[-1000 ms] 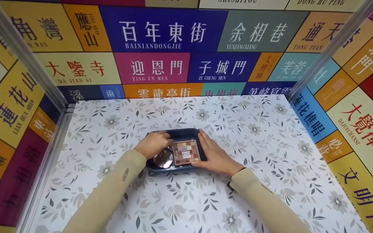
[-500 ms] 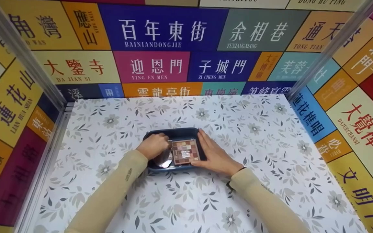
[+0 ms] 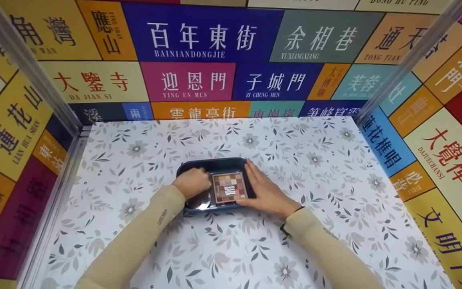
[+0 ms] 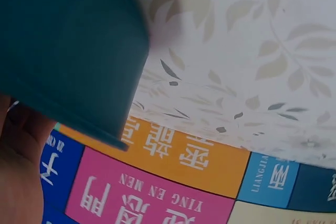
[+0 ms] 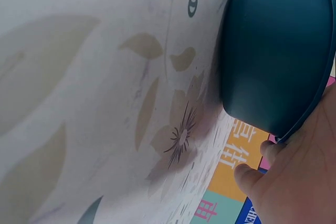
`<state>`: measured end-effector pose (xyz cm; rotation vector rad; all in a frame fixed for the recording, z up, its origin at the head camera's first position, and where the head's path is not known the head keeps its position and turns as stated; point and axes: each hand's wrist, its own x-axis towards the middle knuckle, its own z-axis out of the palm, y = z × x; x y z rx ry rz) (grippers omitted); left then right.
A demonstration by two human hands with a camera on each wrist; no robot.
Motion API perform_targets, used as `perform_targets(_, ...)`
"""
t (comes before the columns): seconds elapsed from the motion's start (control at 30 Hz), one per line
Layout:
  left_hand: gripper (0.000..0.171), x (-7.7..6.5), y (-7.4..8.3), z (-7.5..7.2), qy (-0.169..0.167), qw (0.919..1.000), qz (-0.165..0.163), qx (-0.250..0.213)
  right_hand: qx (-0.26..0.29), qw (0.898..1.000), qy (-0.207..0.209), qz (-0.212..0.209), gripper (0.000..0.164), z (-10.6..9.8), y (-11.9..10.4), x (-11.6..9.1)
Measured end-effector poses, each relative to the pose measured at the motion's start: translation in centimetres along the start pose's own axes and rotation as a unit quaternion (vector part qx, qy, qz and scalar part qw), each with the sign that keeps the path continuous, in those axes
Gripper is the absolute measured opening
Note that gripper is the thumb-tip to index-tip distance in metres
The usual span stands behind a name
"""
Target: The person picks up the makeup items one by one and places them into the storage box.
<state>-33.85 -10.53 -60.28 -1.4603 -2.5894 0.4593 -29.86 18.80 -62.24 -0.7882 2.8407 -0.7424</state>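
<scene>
A dark blue-green tub with rounded corners lies on the patterned surface in the head view. In its right half sits a square eyeshadow palette in brown and pink tones. My left hand reaches into the left half, its fingers curled at the upper edge of a round shiny compact; the fingertips are hidden. Along the tub's right end rests my right hand, fingers straight on the rim and thumb by the palette's near corner. Both wrist views show mainly the tub's outer wall.
White paper with grey leaves and flowers covers the table. Behind it stands a back wall of coloured name panels. Similar side panels flank the table, and metal posts mark the corners.
My left hand has shifted slightly right and turned, and the compact has tipped from a steeper tilt to lie flatter and lower in the tub. My right hand keeps its place.
</scene>
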Motion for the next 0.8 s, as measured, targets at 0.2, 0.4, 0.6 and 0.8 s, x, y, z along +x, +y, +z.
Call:
perform_targets(0.2,0.013,-0.1,0.3,0.5,0.007,1.0000,0.005,0.005,-0.008,1.000,-0.001,-0.005,0.119,0.0,0.0,0.0)
perform_targets(0.4,0.019,-0.2,0.3,0.6,0.008,0.9998,-0.017,-0.008,-0.002,1.000,-0.010,0.011,0.119,0.0,-0.2,0.1)
perform_targets(0.6,0.023,-0.6,0.2,0.1,0.009,0.9992,-0.033,-0.021,0.002,1.000,-0.016,0.018,0.119,-0.2,-0.3,0.1)
perform_targets(0.8,0.024,-0.8,0.3,-0.6,0.055,0.9947,-0.059,-0.063,-0.015,1.000,-0.016,0.022,0.118,-0.5,-0.2,0.1)
